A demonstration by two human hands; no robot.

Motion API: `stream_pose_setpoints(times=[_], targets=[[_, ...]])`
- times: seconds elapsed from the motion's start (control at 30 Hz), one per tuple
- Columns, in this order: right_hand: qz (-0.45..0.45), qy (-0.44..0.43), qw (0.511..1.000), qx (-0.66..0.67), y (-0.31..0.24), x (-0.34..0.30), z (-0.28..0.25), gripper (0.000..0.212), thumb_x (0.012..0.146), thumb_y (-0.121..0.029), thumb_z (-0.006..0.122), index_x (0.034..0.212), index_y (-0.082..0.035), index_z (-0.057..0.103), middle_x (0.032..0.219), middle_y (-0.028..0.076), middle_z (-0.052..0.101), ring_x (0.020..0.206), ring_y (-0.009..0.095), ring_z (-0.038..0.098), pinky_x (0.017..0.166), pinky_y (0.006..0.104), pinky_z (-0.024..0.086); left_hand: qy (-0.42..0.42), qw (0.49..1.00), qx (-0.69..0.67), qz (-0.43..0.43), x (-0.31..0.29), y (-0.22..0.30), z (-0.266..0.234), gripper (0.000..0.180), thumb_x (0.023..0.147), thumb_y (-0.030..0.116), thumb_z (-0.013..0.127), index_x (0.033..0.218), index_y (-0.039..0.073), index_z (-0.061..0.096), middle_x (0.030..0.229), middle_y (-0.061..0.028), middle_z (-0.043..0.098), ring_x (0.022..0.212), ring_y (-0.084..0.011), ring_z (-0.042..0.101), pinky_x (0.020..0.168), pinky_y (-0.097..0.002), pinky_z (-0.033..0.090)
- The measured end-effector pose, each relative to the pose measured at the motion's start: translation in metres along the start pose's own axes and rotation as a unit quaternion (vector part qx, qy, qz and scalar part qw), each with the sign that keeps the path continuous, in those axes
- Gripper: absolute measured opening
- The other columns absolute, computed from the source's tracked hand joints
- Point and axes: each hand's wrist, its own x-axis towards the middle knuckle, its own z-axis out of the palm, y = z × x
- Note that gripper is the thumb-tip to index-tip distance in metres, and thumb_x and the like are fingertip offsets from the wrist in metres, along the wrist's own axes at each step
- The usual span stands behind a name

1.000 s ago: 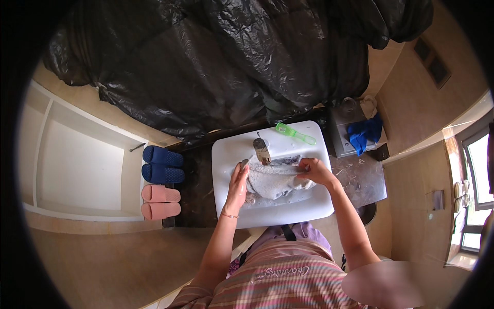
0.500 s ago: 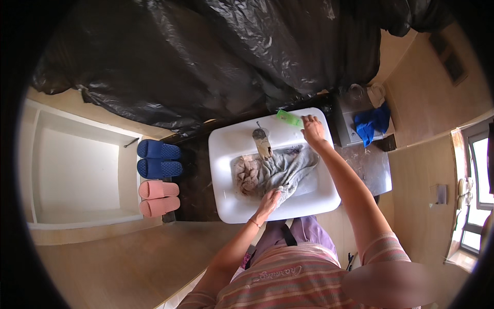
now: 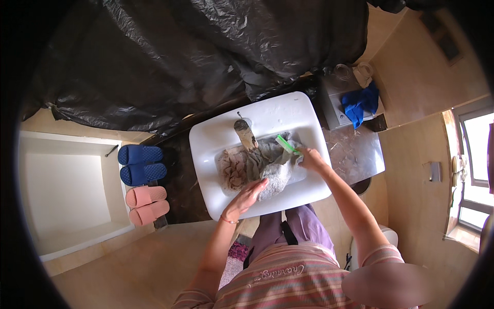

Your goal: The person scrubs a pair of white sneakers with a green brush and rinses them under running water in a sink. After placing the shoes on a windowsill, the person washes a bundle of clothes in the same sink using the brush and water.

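Observation:
A soaked grey cloth (image 3: pixel 275 177) lies bunched in the white sink (image 3: pixel 211 203), its front part lighter and rough-looking. My left hand (image 3: pixel 248 196) rests at the cloth's front left, fingers stretched out against it. In my right hand (image 3: pixel 312 158) is a bright green brush (image 3: pixel 286 143), held by its near end over the right part of the cloth. Its bristle side is too small to make out. Left of the grey cloth sits a crumpled beige-brown cloth (image 3: pixel 234 170). The faucet (image 3: pixel 246 135) reaches over both from the back.
Blue slippers (image 3: pixel 141 165) and pink slippers (image 3: pixel 147 205) stand beside a white shelf recess (image 3: pixel 72 190) on the left. Black plastic sheeting (image 3: pixel 170 62) hangs behind the sink. At the right are a metal box (image 3: pixel 334 110) with a blue cloth (image 3: pixel 360 104) and a window (image 3: pixel 476 149).
My right hand has taken the green brush from the sink's back right rim and brought it down over the cloth. My left hand has loosened its grasp and flattened. The view has shifted.

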Motion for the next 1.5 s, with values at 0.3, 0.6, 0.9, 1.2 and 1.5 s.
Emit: stream_pose_setpoints(times=[0.3,0.6,0.9,1.2,1.5], targets=[[0.026,0.146,0.989,-0.002,0.003,0.003,-0.028,0.021,0.08,-0.031,0.069,0.087,-0.011,0.069,0.076,0.013,0.067,0.064,0.027,0.066,0.061,0.0413,0.054,-0.068,0.965,0.227,0.115,-0.033,0.056,-0.008,0.034,0.099,0.029,0.048,0.08,0.002,0.052,0.07,0.0052,0.041,0.064,-0.008,0.037,0.058,-0.0252,0.034],[0.17,0.248,0.951,-0.073,0.052,-0.102,-0.069,0.025,0.077,-0.019,0.066,0.102,-0.015,0.067,0.081,0.016,0.067,0.075,0.034,0.066,0.067,0.0431,0.052,-0.149,0.758,0.572,0.276,0.018,-0.09,0.062,0.042,0.089,0.017,0.053,0.128,0.003,0.052,0.152,-0.0146,0.023,0.137,-0.0325,0.029,0.106,-0.0512,0.03],[0.077,0.126,0.987,-0.057,-0.067,-0.222,0.044,0.043,0.09,-0.026,0.057,0.132,-0.033,0.05,0.07,0.011,0.056,0.062,0.029,0.061,0.051,0.0414,0.048,-0.124,0.655,0.649,0.367,0.011,-0.143,0.032,0.044,0.086,0.015,0.054,0.121,0.041,0.059,0.154,-0.0075,0.021,0.137,-0.0468,0.021,0.105,-0.067,0.021],[0.134,0.211,0.957,-0.147,-0.014,-0.217,0.02,0.039,0.087,-0.023,0.06,0.124,-0.035,0.057,0.07,0.01,0.056,0.06,0.028,0.06,0.052,0.0421,0.046,-0.069,0.716,0.621,0.312,0.005,-0.138,0.021,0.038,0.081,0.012,0.061,0.116,0.027,0.064,0.152,-0.0125,0.023,0.138,-0.0414,0.022,0.105,-0.0623,0.025],[0.158,0.217,0.953,-0.143,0.022,-0.238,0.01,0.037,0.088,-0.023,0.058,0.123,-0.034,0.058,0.073,0.01,0.06,0.062,0.029,0.062,0.052,0.0429,0.048,-0.042,0.637,0.705,0.31,-0.005,-0.15,0.051,0.032,0.079,0.02,0.066,0.106,0.004,0.061,0.153,-0.0036,0.022,0.14,-0.0284,0.022,0.11,-0.0534,0.024]])
